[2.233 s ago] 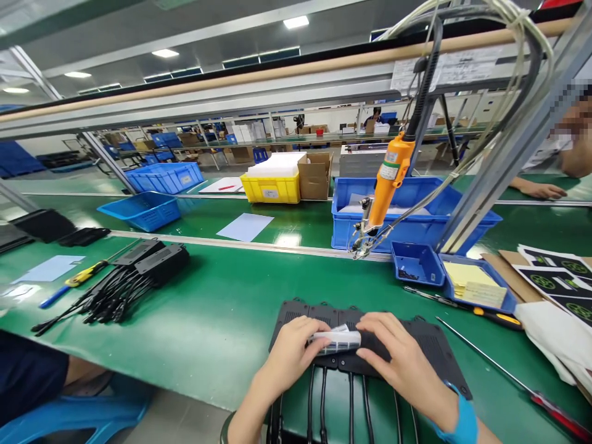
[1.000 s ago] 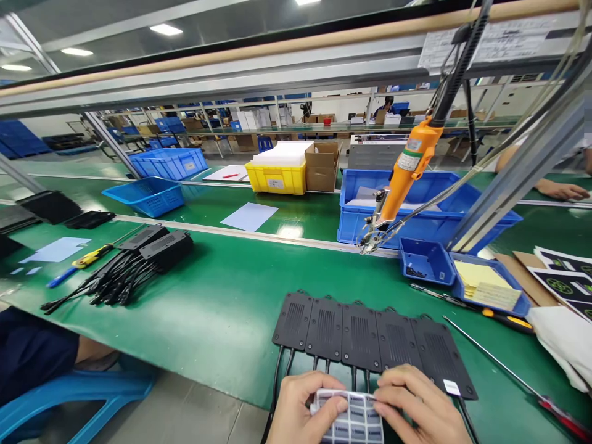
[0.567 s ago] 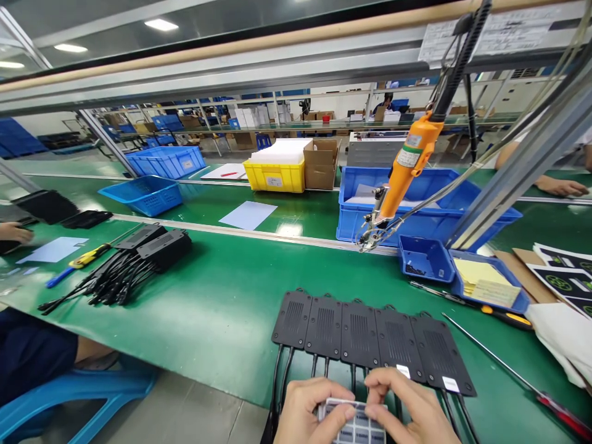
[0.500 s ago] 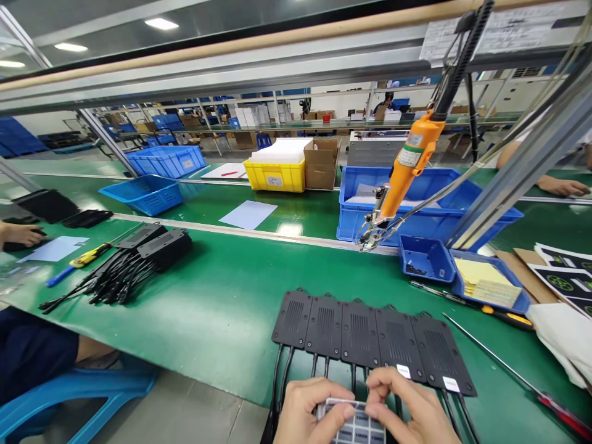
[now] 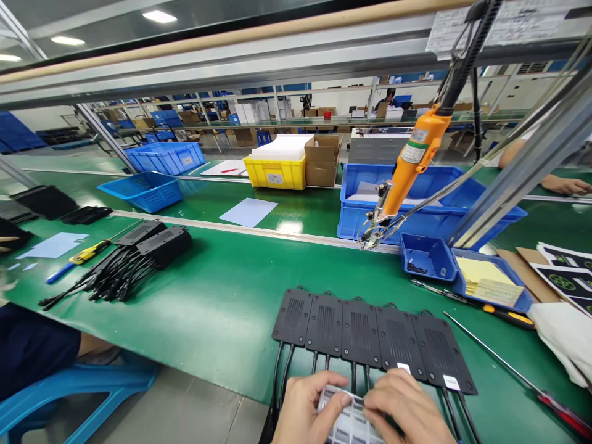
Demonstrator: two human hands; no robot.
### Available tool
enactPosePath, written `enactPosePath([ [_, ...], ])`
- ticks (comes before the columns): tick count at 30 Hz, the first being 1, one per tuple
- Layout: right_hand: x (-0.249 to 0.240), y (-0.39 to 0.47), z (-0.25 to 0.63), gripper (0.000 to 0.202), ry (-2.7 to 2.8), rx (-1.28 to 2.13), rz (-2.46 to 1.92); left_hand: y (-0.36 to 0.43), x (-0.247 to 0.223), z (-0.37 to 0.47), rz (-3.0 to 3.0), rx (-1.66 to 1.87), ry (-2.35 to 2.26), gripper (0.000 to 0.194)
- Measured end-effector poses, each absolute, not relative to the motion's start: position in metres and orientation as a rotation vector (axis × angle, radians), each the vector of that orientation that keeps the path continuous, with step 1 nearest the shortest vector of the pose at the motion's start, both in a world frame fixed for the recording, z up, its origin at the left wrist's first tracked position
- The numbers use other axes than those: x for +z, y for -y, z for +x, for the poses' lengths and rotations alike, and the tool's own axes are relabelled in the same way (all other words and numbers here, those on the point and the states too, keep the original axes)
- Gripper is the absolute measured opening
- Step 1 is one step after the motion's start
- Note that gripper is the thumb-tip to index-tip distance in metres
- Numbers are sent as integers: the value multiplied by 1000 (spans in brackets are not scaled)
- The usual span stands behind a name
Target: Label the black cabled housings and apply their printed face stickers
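Green table (image 5: 222,308): two flat black cases (image 5: 443,345) labelled, three bare.
Left fingers (image 5: 333,407) pinch white label sheet (image 5: 352,425); right fingers (image 5: 393,398): grip unclear.

Room to pass: open worktop (image 5: 222,302) between cable pile (image 5: 118,277) and black boxes (image 5: 361,330). Right of boxes, red-handled screwdriver (image 5: 550,405) in way. Orange driver (image 5: 414,161) hangs before large blue bin (image 5: 435,221).

label sheet (image 5: 345,424) between left hand (image 5: 309,410) and right hand (image 5: 411,407) | five-box row (image 5: 361,333) on surface (image 5: 222,308), beyond both hands | corded pile (image 5: 161,244) left of row | screwdriver (image 5: 502,359) right of row | paper slips (image 5: 489,279) in tray (image 5: 525,302) beyond screwdriver
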State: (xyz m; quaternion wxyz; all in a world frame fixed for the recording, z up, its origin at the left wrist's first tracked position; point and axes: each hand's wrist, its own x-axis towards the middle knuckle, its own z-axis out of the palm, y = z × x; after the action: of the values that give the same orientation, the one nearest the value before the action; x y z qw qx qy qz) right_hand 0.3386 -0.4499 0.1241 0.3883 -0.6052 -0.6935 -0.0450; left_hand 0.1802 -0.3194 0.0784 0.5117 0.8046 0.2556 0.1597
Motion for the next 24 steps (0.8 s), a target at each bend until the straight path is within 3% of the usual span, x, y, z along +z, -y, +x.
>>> enactPosePath([
  [6, 113, 442, 362, 5, 1290, 341, -1794, 316, 86, 184, 2198, 400, -534, 37],
  [9, 104, 432, 379, 14, 1176, 557, -1876, 317, 95, 195, 2476, 156, -560, 47],
  [14, 97, 418, 384, 11, 1198, 632, -1899, 323, 95, 209, 2827, -231, -525, 81],
  [24, 97, 419, 379, 8, 1220, 559, -1928, 326, 71, 208, 3091, 24, -417, 76],
])
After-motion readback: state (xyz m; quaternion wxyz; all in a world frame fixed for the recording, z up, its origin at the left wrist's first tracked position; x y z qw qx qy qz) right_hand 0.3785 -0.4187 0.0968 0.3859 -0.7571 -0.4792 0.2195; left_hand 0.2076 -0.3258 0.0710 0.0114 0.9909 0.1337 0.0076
